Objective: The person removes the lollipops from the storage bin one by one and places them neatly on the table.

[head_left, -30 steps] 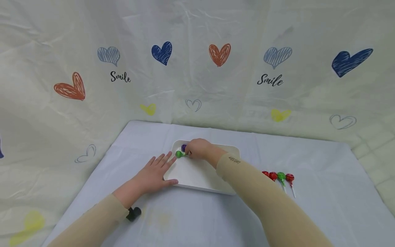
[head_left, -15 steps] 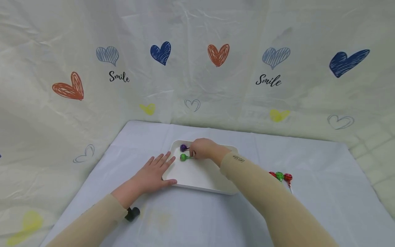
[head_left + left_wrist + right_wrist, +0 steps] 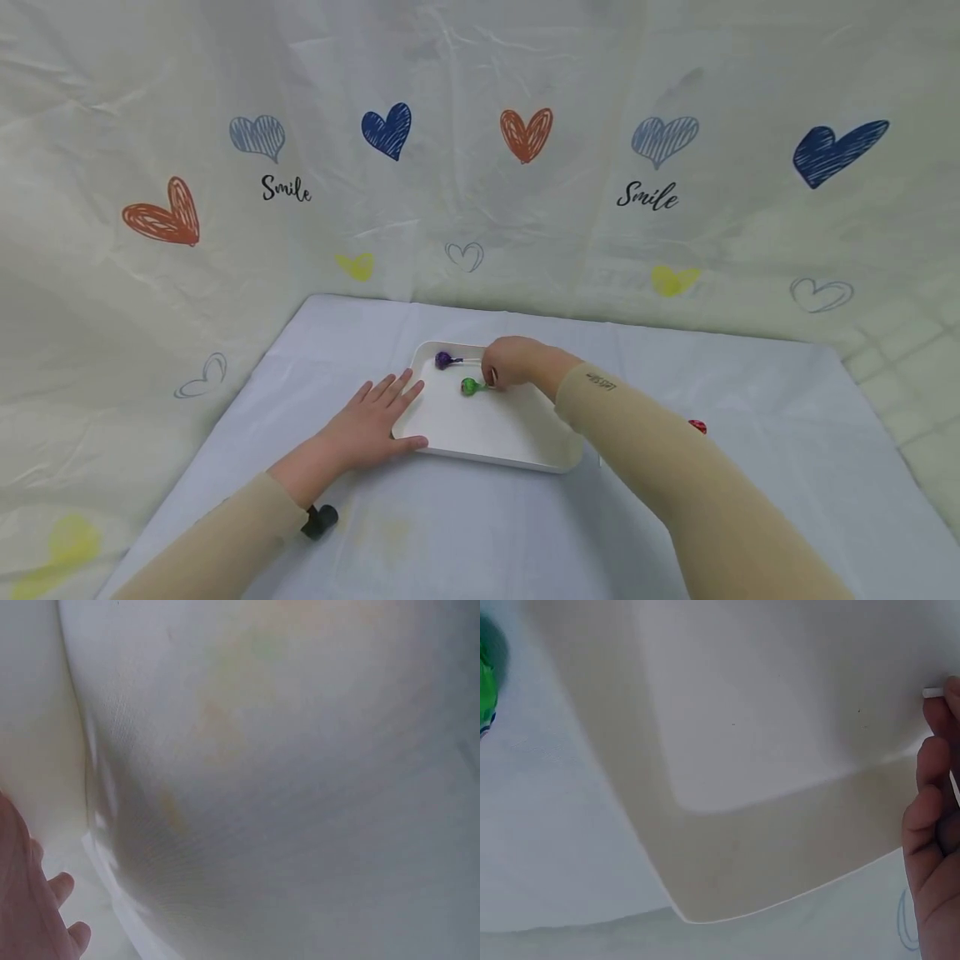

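Note:
My right hand (image 3: 513, 361) is over the back of a white tray (image 3: 480, 433) and pinches a green lollipop (image 3: 468, 387) by its stick. The wrapped head points left, low over the tray floor. In the right wrist view the white stick end (image 3: 933, 693) pokes out between thumb and finger. Behind it, a purple lollipop (image 3: 444, 360) lies in the tray's back left corner, stick toward the right. My left hand (image 3: 375, 425) rests with spread, straight fingers at the tray's left edge, its thumb along the front left corner.
A red lollipop (image 3: 697, 426) shows past my right sleeve, which hides others on the table. In the right wrist view a green wrapped lollipop (image 3: 486, 686) lies outside the tray. A black object (image 3: 321, 522) sits partly under my left sleeve. A heart-printed sheet hangs behind the table.
My right hand has drawn the green lollipop rightward and slightly nearer, away from the purple one, whose stick is now exposed. My right sleeve covers more of the lollipops at right. Left hand stays put.

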The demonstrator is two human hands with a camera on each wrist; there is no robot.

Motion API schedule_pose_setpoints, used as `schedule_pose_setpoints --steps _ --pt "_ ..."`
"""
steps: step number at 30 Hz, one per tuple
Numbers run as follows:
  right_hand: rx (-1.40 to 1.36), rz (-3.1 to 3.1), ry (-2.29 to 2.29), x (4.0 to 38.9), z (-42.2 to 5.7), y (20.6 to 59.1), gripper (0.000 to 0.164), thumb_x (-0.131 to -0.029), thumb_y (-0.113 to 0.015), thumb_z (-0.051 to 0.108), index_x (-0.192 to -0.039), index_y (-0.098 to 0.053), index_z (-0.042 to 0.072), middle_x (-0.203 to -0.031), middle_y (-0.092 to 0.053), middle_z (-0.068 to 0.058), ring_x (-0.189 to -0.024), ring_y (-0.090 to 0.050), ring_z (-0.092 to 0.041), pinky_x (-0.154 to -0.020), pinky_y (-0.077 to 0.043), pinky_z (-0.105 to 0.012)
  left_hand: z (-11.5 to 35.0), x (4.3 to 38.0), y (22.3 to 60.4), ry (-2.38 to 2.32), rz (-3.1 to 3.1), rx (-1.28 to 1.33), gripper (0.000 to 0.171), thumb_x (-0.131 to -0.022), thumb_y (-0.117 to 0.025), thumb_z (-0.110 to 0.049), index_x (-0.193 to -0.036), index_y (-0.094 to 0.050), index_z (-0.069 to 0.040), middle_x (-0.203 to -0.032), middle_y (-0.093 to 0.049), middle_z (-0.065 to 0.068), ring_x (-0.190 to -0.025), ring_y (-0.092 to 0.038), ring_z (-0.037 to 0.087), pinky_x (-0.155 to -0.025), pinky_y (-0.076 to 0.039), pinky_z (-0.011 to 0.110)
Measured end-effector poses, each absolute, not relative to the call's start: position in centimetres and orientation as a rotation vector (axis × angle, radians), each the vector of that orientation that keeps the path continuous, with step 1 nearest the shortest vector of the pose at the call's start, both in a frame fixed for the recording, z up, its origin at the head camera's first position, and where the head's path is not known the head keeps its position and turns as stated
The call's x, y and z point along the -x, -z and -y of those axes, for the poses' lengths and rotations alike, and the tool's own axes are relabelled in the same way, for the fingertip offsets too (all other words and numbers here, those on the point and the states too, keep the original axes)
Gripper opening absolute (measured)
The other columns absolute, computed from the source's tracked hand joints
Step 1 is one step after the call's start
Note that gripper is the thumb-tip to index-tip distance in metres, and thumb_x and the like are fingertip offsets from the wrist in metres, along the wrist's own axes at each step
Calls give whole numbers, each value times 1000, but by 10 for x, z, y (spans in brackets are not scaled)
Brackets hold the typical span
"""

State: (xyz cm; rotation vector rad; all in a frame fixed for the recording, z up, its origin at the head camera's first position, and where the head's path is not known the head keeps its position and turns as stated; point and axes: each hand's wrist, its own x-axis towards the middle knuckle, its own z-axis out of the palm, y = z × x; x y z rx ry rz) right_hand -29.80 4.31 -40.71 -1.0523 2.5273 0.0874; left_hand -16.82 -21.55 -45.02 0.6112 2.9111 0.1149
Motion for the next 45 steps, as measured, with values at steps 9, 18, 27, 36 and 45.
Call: schedule_pose_setpoints --steps 9,18,27,36,45 --pt "975 -2521 64 298 -49 403 10 -88 -75 17 -96 -76 24 -89 -64 9 -87 -57 -12 -84 -49 -30 219 172 459 -138 -2917 -598 98 -86 -35 -83 -161 -13 -24 -167 -4 3 -152 -11 31 -120 -9 55" --pt "945 -2548 160 296 -44 396 13 -91 -74 23 -104 -75 25 -92 -65 10 -90 -57 -12 -84 -49 -28 217 172 457 -124 -2914 -586 99 -84 -32 -86 -161 -12 -26 -167 -3 0 -152 -10 29 -120 -9 55" --pt "957 -2537 192 292 -32 402 26 -90 -76 27 -116 -75 29 -108 -68 13 -104 -59 -10 -99 -47 -33 216 169 452 -117 -2915 -614 98 -87 -35 -82 -161 -16 -20 -167 -8 6 -151 -14 33 -120 -12 56" --pt "1037 -2523 104 289 -26 408 29 -91 -73 19 -118 -74 31 -122 -67 15 -121 -57 -13 -109 -41 -35 217 168 454 -146 -2935 -639 98 -87 -35 -82 -160 -19 -19 -167 -10 7 -150 -16 34 -119 -13 56" --pt "1016 -2523 110 286 -26 405 22 -90 -74 18 -110 -77 28 -106 -70 14 -104 -60 -9 -102 -46 -32 216 166 449 -157 -2925 -637 96 -89 -39 -79 -160 -19 -17 -166 -11 8 -150 -16 35 -119 -13 57"
